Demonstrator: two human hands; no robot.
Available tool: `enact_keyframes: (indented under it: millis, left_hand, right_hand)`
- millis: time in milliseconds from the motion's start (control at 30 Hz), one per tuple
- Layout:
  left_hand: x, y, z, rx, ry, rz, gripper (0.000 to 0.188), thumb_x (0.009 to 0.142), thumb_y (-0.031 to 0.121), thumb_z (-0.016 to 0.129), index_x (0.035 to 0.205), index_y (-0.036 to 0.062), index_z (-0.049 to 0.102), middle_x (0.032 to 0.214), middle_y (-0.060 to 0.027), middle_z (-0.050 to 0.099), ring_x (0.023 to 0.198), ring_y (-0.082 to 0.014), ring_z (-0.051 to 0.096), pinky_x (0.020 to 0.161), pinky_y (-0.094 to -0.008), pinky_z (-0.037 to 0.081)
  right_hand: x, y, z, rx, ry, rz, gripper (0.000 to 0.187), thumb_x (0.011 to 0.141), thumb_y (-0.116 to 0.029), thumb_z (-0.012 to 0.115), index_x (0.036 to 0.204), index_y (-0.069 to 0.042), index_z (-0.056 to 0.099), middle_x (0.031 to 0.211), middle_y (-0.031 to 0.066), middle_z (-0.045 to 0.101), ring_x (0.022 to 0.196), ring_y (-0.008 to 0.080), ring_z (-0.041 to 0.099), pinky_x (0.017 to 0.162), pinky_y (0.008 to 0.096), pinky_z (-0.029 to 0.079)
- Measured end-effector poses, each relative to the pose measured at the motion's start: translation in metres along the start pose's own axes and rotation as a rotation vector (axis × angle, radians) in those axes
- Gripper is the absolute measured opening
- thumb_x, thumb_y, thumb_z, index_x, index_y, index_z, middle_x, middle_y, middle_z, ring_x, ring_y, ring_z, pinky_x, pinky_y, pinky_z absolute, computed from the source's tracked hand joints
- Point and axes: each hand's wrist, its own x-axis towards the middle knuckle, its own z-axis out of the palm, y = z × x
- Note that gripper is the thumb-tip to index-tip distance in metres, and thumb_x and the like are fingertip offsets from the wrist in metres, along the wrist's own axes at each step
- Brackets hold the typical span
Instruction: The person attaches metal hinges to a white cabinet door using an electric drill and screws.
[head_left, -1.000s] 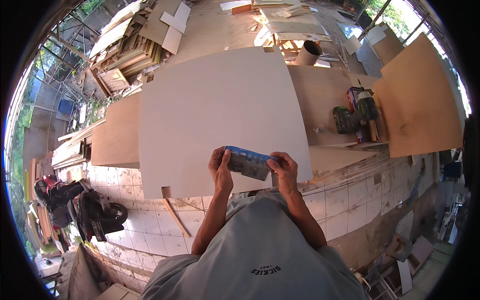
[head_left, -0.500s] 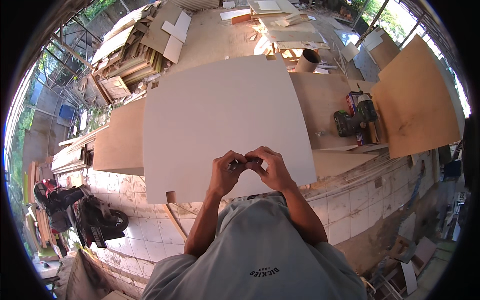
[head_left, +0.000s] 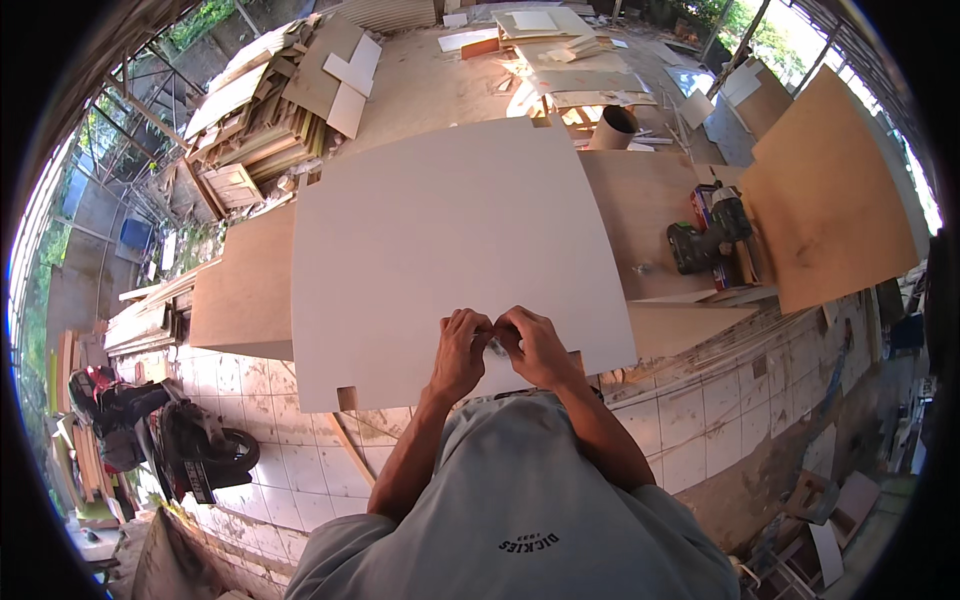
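Note:
Close in front of my body, both hands meet over the near part of a large white board (head_left: 440, 220). The fingers of my left hand (head_left: 461, 352) are curled in and closed. My right hand (head_left: 536, 350) pinches with thumb and forefinger, its tips against those of the left. Between them shows a small shiny, whitish thing (head_left: 495, 347), which looks like thin clear plastic; the fingers cover most of it. Square notches are cut at the board's corners and near edge, one notch (head_left: 347, 398) at the near left.
Right of the board, a cordless drill (head_left: 708, 240) lies by a small box on a brown plywood sheet (head_left: 640, 200). Another brown panel (head_left: 835, 200) stands tilted beyond it. A motorcycle (head_left: 195, 445) is at the left, below stacked boards. A round tube (head_left: 614, 127) stands behind.
My hands have drawn lower and their fingers have folded in, hiding more of the small thing. The board sits slightly lower and to the right in the view.

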Motion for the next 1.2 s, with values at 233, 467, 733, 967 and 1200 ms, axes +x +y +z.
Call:
enact_keyframes:
  millis: [233, 467, 733, 967, 1200]
  left_hand:
    - [-0.006, 0.001, 0.014, -0.033, 0.157, 0.105, 0.020, 0.081, -0.013, 0.054, 0.093, 0.0037, 0.053, 0.088, -0.0076, 0.056, 0.079, -0.0259, 0.055, 0.081, -0.0366, 0.039]
    - [-0.014, -0.011, -0.001, -0.327, 0.398, -0.108, 0.027, 0.081, -0.019, 0.046, 0.092, 0.0045, 0.050, 0.090, -0.0080, 0.054, 0.081, -0.0196, 0.051, 0.077, -0.0294, 0.040]
    - [-0.032, -0.055, 0.003, -0.522, 0.325, -0.155, 0.022, 0.092, -0.014, 0.044, 0.103, 0.0054, 0.048, 0.130, -0.0138, 0.048, 0.118, -0.0226, 0.053, 0.099, -0.0368, 0.044]
    - [-0.070, -0.075, 0.039, -0.536, 0.368, -0.294, 0.022, 0.093, -0.012, 0.048, 0.106, 0.0059, 0.050, 0.135, -0.0141, 0.048, 0.126, -0.0267, 0.053, 0.106, -0.0372, 0.042]
    - [-0.070, -0.068, 0.040, -0.805, 0.370, -0.442, 0.018, 0.096, -0.009, 0.048, 0.107, 0.0055, 0.051, 0.132, -0.0120, 0.051, 0.121, -0.0219, 0.056, 0.102, -0.0361, 0.046]
  right_hand:
    - [-0.010, 0.020, 0.018, 0.521, 0.109, 0.384, 0.015, 0.096, -0.012, 0.060, 0.093, 0.003, 0.064, 0.076, 0.0063, 0.064, 0.068, 0.0156, 0.062, 0.061, 0.0293, 0.048]
    - [-0.024, 0.093, -0.013, 0.574, 0.604, 0.662, 0.020, 0.100, -0.018, 0.059, 0.100, 0.002, 0.063, 0.073, 0.0048, 0.061, 0.061, 0.0113, 0.055, 0.053, 0.0280, 0.044]
    - [-0.058, 0.160, -0.039, 0.767, 1.016, 0.541, 0.016, 0.098, -0.010, 0.062, 0.106, 0.004, 0.060, 0.088, 0.0124, 0.068, 0.073, 0.0183, 0.066, 0.073, 0.0310, 0.057]
    - [-0.040, 0.091, -0.037, -0.274, 0.753, 0.039, 0.021, 0.083, 0.007, 0.061, 0.102, -0.001, 0.063, 0.090, 0.0118, 0.065, 0.085, 0.0278, 0.065, 0.077, 0.0366, 0.053]
    - [-0.033, 0.061, 0.018, -0.339, -0.045, -0.326, 0.021, 0.078, 0.001, 0.064, 0.098, -0.006, 0.065, 0.100, 0.0069, 0.063, 0.092, 0.0293, 0.063, 0.081, 0.0419, 0.052]
